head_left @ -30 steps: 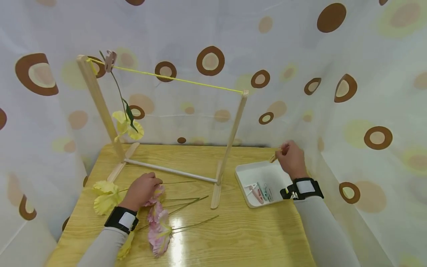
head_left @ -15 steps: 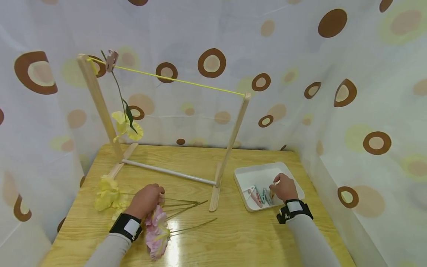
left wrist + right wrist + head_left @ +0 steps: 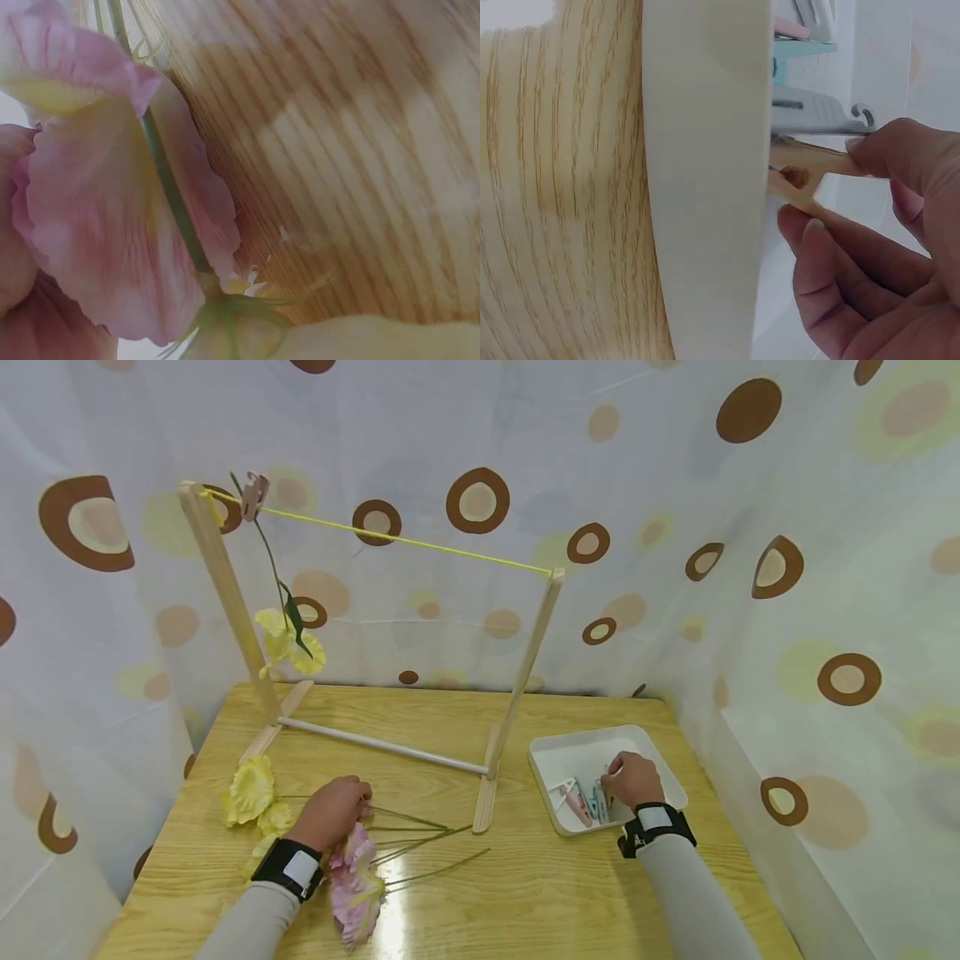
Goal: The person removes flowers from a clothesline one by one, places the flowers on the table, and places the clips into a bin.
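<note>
My right hand (image 3: 633, 779) is down in the white tray (image 3: 551, 747), pinching a wooden clothespin (image 3: 817, 159) by its handles. Beside it in the tray lie a grey clothespin (image 3: 810, 112), a teal one (image 3: 592, 803) and a pink one (image 3: 577, 804). Over the flowers at the left, my left hand (image 3: 332, 812) grips a pink artificial flower (image 3: 120, 225); its fingertips are mostly hidden. Another pink flower (image 3: 356, 897) and yellow flowers (image 3: 251, 789) lie around this hand. A yellow flower (image 3: 288, 643) hangs upside down from a yellow string (image 3: 405, 540), held by a pinkish clothespin (image 3: 254, 497).
A wooden frame stands on the table (image 3: 570, 902), with a left post (image 3: 225, 585), a right post (image 3: 531, 656) and a pale crossbar (image 3: 382, 746) low between them. A dotted curtain (image 3: 450, 435) encloses the back and sides. Several thin stems (image 3: 438, 864) point right.
My right hand has lowered from the tray's far side into it, near the other clothespins, with the wooden clothespin. My left hand has shifted slightly toward me, and the stem beside it has swung.
</note>
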Action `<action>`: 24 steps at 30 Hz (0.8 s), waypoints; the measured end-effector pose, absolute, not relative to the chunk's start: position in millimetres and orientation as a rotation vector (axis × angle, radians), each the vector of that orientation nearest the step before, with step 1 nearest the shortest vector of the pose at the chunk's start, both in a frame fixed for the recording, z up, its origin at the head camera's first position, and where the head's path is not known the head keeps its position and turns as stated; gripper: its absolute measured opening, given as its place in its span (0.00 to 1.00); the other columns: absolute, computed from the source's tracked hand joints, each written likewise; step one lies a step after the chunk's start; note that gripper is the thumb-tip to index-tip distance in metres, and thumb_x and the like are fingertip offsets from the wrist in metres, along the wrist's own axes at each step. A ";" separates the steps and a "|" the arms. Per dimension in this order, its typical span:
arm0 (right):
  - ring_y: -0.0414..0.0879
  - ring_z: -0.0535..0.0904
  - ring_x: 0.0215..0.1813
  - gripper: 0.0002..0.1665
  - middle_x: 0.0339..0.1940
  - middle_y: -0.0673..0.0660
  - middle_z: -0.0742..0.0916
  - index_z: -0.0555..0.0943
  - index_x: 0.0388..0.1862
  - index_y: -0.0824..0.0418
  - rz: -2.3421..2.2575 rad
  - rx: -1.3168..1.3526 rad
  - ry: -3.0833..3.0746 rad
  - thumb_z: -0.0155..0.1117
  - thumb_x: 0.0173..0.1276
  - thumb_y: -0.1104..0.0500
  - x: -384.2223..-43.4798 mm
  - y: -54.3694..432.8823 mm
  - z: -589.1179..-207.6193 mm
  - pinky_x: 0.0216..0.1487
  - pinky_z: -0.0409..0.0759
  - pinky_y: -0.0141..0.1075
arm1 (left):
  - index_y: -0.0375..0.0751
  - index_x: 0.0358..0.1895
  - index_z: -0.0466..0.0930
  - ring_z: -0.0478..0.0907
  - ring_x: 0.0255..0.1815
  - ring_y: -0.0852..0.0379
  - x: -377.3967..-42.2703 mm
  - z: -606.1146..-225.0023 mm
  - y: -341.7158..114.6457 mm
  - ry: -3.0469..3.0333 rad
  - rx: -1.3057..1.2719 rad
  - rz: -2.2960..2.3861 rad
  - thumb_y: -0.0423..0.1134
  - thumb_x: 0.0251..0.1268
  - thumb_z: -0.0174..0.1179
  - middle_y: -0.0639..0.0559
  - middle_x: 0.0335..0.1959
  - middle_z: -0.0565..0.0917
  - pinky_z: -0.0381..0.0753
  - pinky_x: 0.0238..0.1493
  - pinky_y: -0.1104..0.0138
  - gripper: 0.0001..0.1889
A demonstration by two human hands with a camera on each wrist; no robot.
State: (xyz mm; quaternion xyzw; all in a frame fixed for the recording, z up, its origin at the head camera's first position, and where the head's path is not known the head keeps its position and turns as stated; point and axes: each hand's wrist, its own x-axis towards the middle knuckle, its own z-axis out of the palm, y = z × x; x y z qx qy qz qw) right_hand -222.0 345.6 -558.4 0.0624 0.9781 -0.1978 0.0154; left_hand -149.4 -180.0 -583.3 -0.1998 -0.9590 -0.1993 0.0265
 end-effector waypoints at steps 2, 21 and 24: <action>0.50 0.75 0.26 0.12 0.25 0.57 0.83 0.77 0.28 0.61 -0.618 0.179 3.046 0.72 0.60 0.58 -221.7 346.8 -560.0 0.23 0.70 0.38 | 0.40 0.37 0.86 0.82 0.33 0.51 -149.4 -582.9 -180.3 -2.963 -0.615 -0.614 0.32 0.62 0.68 0.50 0.30 0.81 0.83 0.36 0.59 0.02; 0.51 0.77 0.24 0.14 0.23 0.58 0.84 0.78 0.26 0.61 -0.652 0.096 3.204 0.69 0.66 0.54 -222.5 334.7 -539.6 0.26 0.73 0.43 | 0.34 0.45 0.84 0.81 0.34 0.51 -148.7 -557.6 -194.0 -2.795 -0.438 -0.709 0.32 0.68 0.62 0.46 0.35 0.83 0.82 0.36 0.56 0.07; 0.55 0.81 0.30 0.13 0.29 0.61 0.86 0.80 0.30 0.61 -0.807 0.091 3.282 0.67 0.69 0.53 -226.2 316.2 -510.1 0.32 0.77 0.48 | 0.31 0.47 0.83 0.81 0.36 0.47 -151.1 -542.2 -200.1 -2.739 -0.343 -0.762 0.32 0.68 0.61 0.42 0.37 0.84 0.81 0.36 0.53 0.09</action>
